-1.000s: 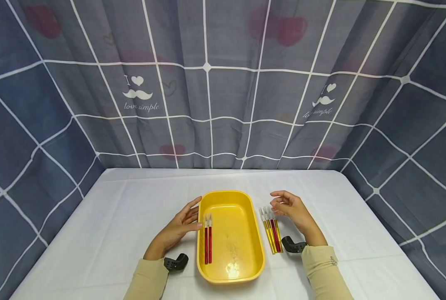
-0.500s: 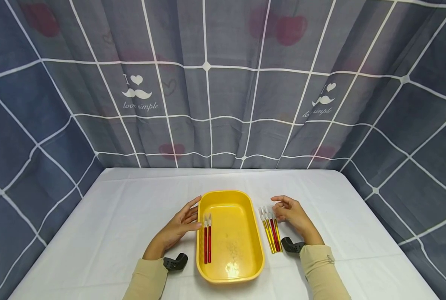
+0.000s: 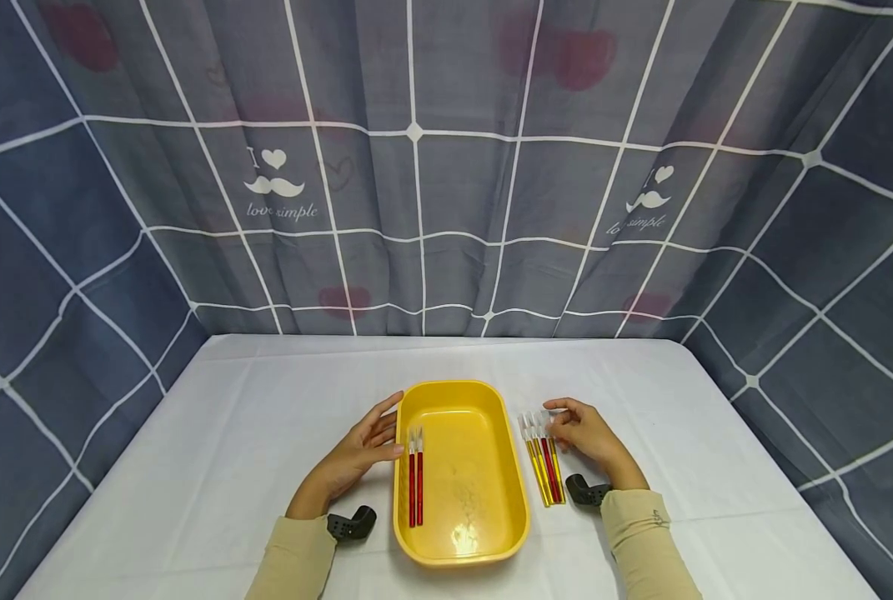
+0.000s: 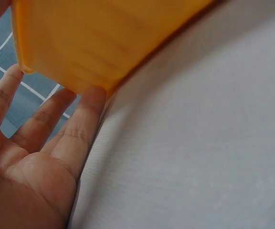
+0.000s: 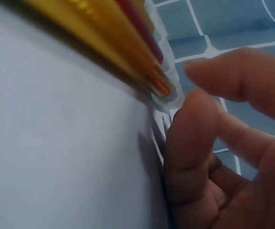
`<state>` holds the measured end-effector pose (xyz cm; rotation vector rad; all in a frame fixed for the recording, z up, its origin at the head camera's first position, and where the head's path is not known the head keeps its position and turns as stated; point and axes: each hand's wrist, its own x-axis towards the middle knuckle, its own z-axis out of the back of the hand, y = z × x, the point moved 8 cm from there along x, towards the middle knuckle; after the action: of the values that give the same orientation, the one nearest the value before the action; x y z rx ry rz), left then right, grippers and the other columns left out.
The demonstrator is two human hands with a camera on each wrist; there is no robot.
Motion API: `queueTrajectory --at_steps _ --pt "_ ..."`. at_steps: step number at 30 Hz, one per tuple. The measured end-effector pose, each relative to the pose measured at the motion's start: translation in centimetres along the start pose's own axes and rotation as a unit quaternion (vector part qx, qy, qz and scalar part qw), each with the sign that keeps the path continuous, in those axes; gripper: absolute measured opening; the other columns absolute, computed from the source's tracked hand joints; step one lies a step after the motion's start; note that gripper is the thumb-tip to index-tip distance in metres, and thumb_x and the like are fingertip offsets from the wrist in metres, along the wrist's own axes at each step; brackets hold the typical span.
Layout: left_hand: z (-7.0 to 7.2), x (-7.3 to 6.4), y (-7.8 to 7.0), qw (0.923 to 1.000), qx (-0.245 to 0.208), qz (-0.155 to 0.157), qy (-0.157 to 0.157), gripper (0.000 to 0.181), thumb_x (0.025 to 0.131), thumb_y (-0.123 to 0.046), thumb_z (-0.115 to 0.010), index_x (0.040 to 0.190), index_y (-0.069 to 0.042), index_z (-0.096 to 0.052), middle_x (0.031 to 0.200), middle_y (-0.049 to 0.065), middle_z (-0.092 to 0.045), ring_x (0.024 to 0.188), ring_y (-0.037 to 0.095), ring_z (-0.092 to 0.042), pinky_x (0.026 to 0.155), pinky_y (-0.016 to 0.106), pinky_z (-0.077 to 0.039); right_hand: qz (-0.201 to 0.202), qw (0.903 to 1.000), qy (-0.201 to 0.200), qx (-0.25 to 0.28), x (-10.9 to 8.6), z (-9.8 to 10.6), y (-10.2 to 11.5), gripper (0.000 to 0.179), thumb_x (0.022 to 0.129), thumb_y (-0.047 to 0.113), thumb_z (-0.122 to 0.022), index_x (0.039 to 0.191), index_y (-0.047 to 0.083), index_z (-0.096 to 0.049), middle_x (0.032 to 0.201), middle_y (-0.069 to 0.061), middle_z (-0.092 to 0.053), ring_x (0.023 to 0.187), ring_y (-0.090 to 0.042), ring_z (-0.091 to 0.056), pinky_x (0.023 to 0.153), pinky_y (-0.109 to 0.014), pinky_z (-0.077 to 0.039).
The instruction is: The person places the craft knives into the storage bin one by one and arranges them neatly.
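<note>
A yellow plastic tray [image 3: 472, 479] stands on the white-covered table. My left hand [image 3: 359, 446] is at its left side, with extended fingers touching the outer wall [image 4: 104, 47] and the thumb at the rim. Inside the tray, along the left, two slim pen-like tools with red handles [image 3: 416, 487] lie side by side. To the tray's right lies a row of several similar tools [image 3: 544, 462] with gold or red metallic handles and clear tips. My right hand [image 3: 584, 433] hovers right at their tip ends, fingers bent, a gap showing between thumb and forefinger [image 5: 233, 76].
White cloth [image 3: 288, 392] covers the table. A grey curtain with white grid lines [image 3: 454, 192] hangs behind and along both sides. Black wrist devices [image 3: 353, 523] sit at both cuffs.
My right hand has lowered slightly toward the tip ends of the row, its fingers drawing closer together. The left hand, tray and tools have stayed in place.
</note>
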<state>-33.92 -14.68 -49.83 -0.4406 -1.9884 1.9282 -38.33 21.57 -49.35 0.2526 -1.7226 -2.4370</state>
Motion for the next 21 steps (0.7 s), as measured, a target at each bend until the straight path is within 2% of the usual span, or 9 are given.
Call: queueTrajectory --at_steps 4,11,15,21 --pt "-0.07 0.0 -0.15 1.0 0.003 -0.003 0.002 0.092 0.1 -0.007 -0.074 0.174 -0.009 -0.019 0.171 0.03 -0.03 0.154 0.048 -0.038 0.117 0.031 -0.042 -0.012 0.9993 0.007 -0.036 0.02 -0.12 -0.07 0.049 0.096 -0.002 -0.072 0.141 -0.015 -0.056 0.088 -0.005 -0.058 0.064 -0.014 -0.054 0.058 -0.024 -0.049" --pt "0.01 -0.01 -0.05 1.0 0.008 0.0 -0.002 0.092 0.099 -0.007 -0.074 0.174 -0.009 -0.02 0.171 0.03 -0.031 0.154 0.048 -0.039 0.124 0.047 -0.036 -0.013 0.9975 0.018 -0.067 -0.09 -0.29 0.11 0.052 0.094 -0.003 -0.072 0.142 -0.017 -0.056 0.091 -0.008 -0.057 0.067 -0.016 -0.055 0.059 -0.024 -0.052" --pt "0.04 -0.03 -0.05 1.0 0.009 0.0 -0.003 0.092 0.099 -0.007 -0.075 0.174 -0.01 -0.02 0.171 0.029 -0.031 0.154 0.048 -0.038 0.124 0.048 -0.035 -0.021 0.9974 0.012 -0.067 -0.06 -0.31 0.06 0.05 0.093 -0.005 -0.071 0.14 -0.016 -0.058 0.093 -0.008 -0.056 0.07 -0.018 -0.056 0.06 -0.024 -0.054" --pt "0.09 -0.06 -0.03 0.9999 0.011 -0.002 0.0 0.093 0.099 -0.008 -0.075 0.174 -0.009 -0.02 0.171 0.03 -0.031 0.154 0.049 -0.038 0.122 0.043 -0.037 -0.027 0.9977 0.001 -0.062 -0.11 -0.18 0.17 0.046 0.092 -0.005 -0.071 0.136 -0.015 -0.06 0.094 -0.008 -0.057 0.07 -0.017 -0.057 0.059 -0.024 -0.055"
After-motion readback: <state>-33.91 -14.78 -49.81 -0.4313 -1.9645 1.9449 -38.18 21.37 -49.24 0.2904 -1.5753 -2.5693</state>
